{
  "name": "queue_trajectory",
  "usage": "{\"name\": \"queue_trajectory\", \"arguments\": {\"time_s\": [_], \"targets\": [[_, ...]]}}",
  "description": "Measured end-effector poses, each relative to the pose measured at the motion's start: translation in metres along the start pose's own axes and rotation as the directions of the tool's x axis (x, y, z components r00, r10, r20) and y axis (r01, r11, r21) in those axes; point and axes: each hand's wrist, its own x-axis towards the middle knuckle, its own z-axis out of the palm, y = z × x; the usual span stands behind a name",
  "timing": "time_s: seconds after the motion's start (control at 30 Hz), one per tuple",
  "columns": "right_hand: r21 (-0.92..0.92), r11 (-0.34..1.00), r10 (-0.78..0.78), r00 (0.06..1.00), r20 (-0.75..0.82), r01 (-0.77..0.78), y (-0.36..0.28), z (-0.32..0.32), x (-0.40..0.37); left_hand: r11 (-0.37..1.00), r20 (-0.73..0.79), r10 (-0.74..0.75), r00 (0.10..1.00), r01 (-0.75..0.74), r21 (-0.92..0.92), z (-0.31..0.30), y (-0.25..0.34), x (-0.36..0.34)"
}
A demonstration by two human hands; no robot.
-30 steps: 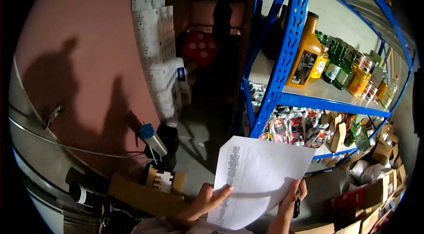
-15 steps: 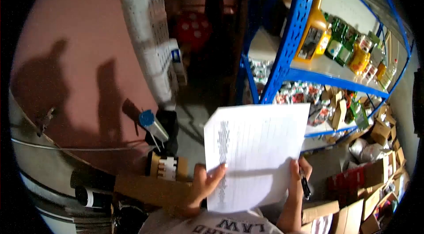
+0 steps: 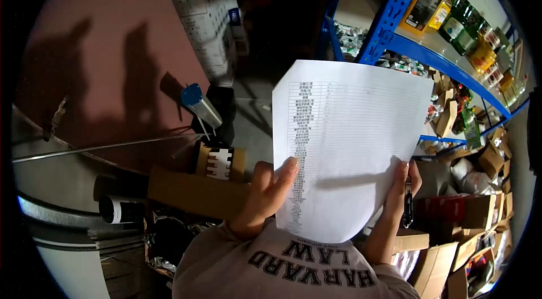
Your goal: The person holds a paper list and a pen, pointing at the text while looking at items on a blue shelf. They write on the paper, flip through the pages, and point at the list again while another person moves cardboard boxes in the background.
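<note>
A white printed sheet [image 3: 361, 130] with a ruled table and a column of small text faces the camera at the centre. My left hand [image 3: 268, 192] pinches its left edge, thumb on the front. On the right edge, my right hand [image 3: 403, 186] grips the paper and also holds a black pen [image 3: 407, 203], which points downward beside it. A shadow band crosses the lower half of the sheet. Behind the paper, the fingers are partly hidden.
Blue metal shelving [image 3: 389, 17] with bottles [image 3: 426, 3] and packets stands at the right. Open cardboard boxes [image 3: 437, 268] lie below it. Stacked white boxes [image 3: 197, 17], a blue-capped tube [image 3: 200, 104] and a cardboard box [image 3: 192, 192] are at the left.
The sheet and both hands have risen in view, and the printed rows now show more clearly. More of the shirt shows below. The shelving has shifted up and right in view.
</note>
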Motion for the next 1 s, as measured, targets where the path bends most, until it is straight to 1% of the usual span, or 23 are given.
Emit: {"name": "queue_trajectory", "arguments": {"time_s": [0.07, 0.13, 0.2, 0.3, 0.33, 0.43, 0.53, 0.63, 0.77, 0.87, 0.97, 1.0], "targets": [[0.022, 1.000, -0.001, 1.000, 0.025, 0.001, 0.001, -0.009, 0.001, 0.999, 0.053, 0.033, 0.998, -0.032, -0.015, 0.004, 0.001, -0.001], [0.041, 0.999, 0.000, 0.999, 0.039, -0.002, 0.003, -0.018, 0.004, 0.998, 0.053, 0.060, 0.997, -0.059, -0.029, 0.012, 0.001, -0.001], [0.053, 0.998, 0.013, 0.999, 0.047, -0.015, 0.008, -0.031, 0.003, 0.997, -0.002, 0.070, 0.998, -0.070, -0.038, 0.024, 0.002, -0.005], [0.028, 1.000, -0.002, 1.000, -0.015, 0.003, 0.015, -0.040, 0.003, 0.995, 0.148, 0.085, 0.985, -0.091, 0.034, 0.026, 0.004, -0.002], [-0.003, 1.000, 0.024, 0.997, -0.075, -0.025, 0.013, -0.039, 0.001, 0.995, 0.173, 0.090, 0.981, -0.098, 0.036, 0.028, 0.007, -0.001], [-0.036, 0.997, -0.072, 0.987, -0.142, 0.068, 0.010, -0.033, 0.004, 0.989, 0.152, 0.145, 0.978, -0.149, 0.012, 0.036, 0.006, -0.001], [-0.034, 0.996, -0.080, 0.990, -0.119, 0.077, 0.012, -0.037, 0.004, 0.991, 0.217, 0.109, 0.970, -0.122, 0.050, 0.035, 0.011, 0.002], [-0.011, 0.998, -0.065, 0.991, -0.118, 0.064, 0.010, -0.036, 0.005, 0.993, 0.238, 0.109, 0.965, -0.119, 0.028, 0.035, 0.013, 0.003], [0.034, 0.999, 0.019, 0.997, -0.077, -0.017, -0.001, -0.033, 0.005, 0.991, 0.221, 0.122, 0.968, -0.129, 0.020, 0.033, 0.013, 0.004], [0.035, 0.999, 0.018, 0.990, -0.137, -0.014, 0.005, -0.030, 0.003, 0.989, 0.221, 0.135, 0.966, -0.146, 0.034, 0.030, 0.015, 0.006], [0.072, 0.997, 0.025, 0.998, -0.059, -0.021, 0.005, -0.029, 0.004, 0.988, 0.219, 0.133, 0.967, -0.147, 0.052, 0.027, 0.015, 0.007], [0.070, 0.998, 0.012, 0.998, -0.058, -0.008, 0.004, -0.028, 0.005, 0.986, 0.222, 0.142, 0.965, -0.158, 0.055, 0.026, 0.015, 0.008]]}}
